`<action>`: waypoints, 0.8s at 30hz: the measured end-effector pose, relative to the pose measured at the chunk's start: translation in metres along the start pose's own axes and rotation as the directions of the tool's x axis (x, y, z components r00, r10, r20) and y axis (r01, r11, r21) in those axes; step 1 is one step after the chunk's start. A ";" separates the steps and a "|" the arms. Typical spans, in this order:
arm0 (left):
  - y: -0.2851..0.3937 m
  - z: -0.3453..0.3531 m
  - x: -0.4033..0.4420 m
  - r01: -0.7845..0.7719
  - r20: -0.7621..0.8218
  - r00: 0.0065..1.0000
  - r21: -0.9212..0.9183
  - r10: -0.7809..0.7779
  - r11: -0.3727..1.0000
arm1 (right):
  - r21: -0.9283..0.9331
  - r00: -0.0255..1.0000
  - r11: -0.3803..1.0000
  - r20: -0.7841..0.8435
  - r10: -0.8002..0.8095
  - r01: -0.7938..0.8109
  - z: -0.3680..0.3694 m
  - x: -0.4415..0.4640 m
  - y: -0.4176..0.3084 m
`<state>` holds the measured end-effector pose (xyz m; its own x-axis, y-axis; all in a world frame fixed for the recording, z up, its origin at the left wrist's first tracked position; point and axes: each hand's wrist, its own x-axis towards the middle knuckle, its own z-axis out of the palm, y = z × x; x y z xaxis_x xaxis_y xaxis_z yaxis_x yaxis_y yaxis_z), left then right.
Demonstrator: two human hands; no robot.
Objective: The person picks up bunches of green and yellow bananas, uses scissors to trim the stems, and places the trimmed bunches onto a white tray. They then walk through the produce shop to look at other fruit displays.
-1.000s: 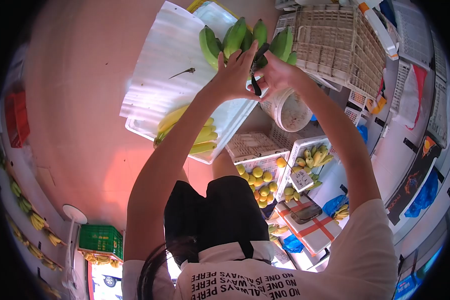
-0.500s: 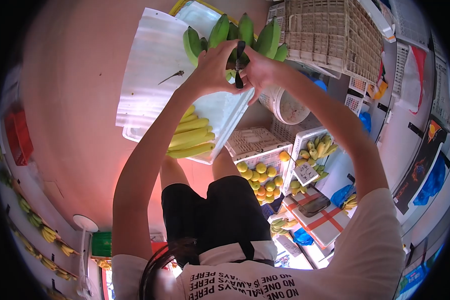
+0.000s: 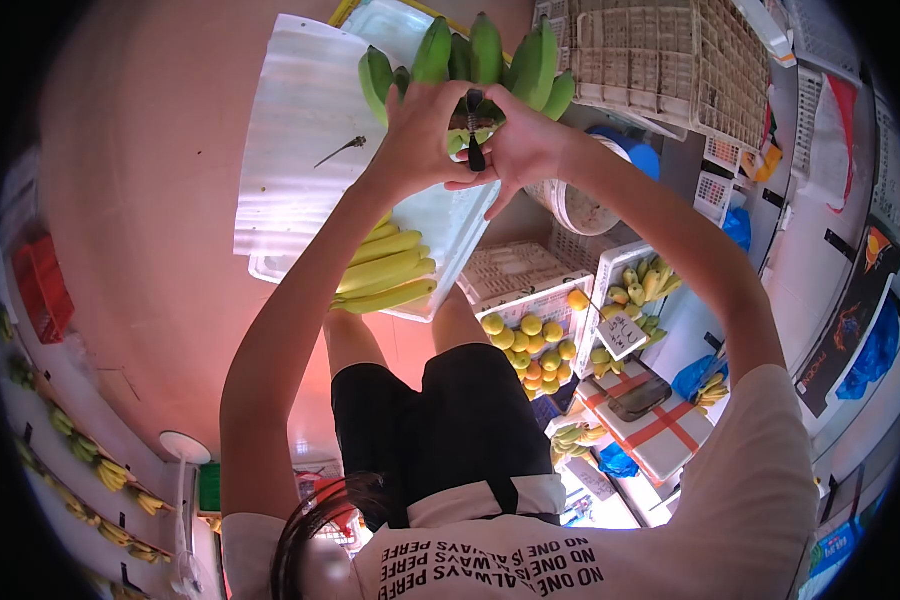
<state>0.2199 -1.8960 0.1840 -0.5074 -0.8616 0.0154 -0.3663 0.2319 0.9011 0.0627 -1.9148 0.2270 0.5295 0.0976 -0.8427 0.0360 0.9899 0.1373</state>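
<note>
Your right hand (image 3: 525, 142) now spreads its lower fingers wider and the black tool (image 3: 476, 150) tilts less, seemingly squarer to the green bananas (image 3: 486, 52) just beyond both hands, though I cannot tell whether that or your left hand (image 3: 420, 130) clamps it.

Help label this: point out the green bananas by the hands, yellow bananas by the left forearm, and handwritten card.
Green bananas (image 3: 485, 52): head view, middle banana.
Yellow bananas (image 3: 385, 271): head view, middle banana.
Handwritten card (image 3: 621, 334): head view, written face.
</note>
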 end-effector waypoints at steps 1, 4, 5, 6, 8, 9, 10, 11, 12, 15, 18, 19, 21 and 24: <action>0.003 0.000 -0.002 -0.003 0.004 1.000 -0.001 0.003 1.000 | 0.004 1.000 1.000 0.000 -0.003 0.003 -0.001 0.000 0.002; 0.009 -0.001 -0.008 0.029 0.024 0.999 0.025 -0.029 0.999 | -0.005 0.998 0.998 -0.002 -0.064 0.064 -0.001 0.004 0.011; 0.009 0.000 -0.011 0.022 0.004 1.000 0.009 -0.022 1.000 | 0.029 0.996 0.996 -0.039 -0.084 0.085 -0.003 0.009 0.017; 0.009 0.002 -0.013 0.013 -0.013 1.000 -0.008 -0.013 1.000 | 0.065 0.991 0.992 -0.077 -0.105 0.110 -0.005 0.012 0.022; 0.008 0.008 -0.019 -0.015 -0.058 0.998 0.016 0.016 1.000 | 0.042 0.989 0.989 -0.066 -0.136 0.138 -0.007 0.014 0.029; 0.009 0.010 -0.023 -0.030 -0.102 0.994 0.044 0.035 0.999 | 0.018 0.986 0.987 -0.048 -0.157 0.158 -0.007 0.014 0.033; 0.009 0.011 -0.026 -0.017 -0.101 0.995 0.037 0.021 0.999 | -0.045 0.980 0.980 -0.027 -0.195 0.194 -0.007 0.015 0.036; 0.009 0.011 -0.028 -0.021 -0.096 0.995 0.042 0.025 0.999 | -0.042 0.979 0.979 -0.022 -0.200 0.199 -0.007 0.016 0.038; 0.009 0.013 -0.031 -0.005 -0.097 0.995 0.035 0.009 0.999 | -0.032 0.986 0.986 -0.032 -0.165 0.164 -0.007 0.017 0.039; 0.016 0.018 -0.039 0.040 -0.092 0.995 0.021 -0.038 0.999 | -0.016 0.993 0.994 -0.026 -0.113 0.113 -0.006 0.017 0.040; 0.020 0.028 -0.046 0.065 -0.124 0.990 0.033 -0.060 0.997 | 0.107 0.998 0.994 -0.056 0.002 0.004 -0.009 0.019 0.040; 0.021 0.032 -0.050 0.063 -0.156 0.986 0.049 -0.055 0.997 | 0.104 0.998 0.994 -0.057 -0.003 0.009 -0.009 0.020 0.042; 0.024 0.037 -0.057 0.030 -0.184 0.983 0.111 -0.009 0.993 | 0.055 0.986 0.998 -0.166 -0.005 0.015 -0.002 0.022 0.049; 0.027 0.048 -0.078 0.086 -0.256 0.965 0.094 -0.059 0.992 | 0.033 0.993 0.999 -0.114 0.038 -0.035 -0.011 0.037 0.063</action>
<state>0.2120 -1.8005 0.1867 -0.2679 -0.9607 0.0725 -0.4798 0.1983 0.8547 0.0756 -1.8482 0.1987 0.4302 0.1468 -0.8907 0.0457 0.9819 0.1839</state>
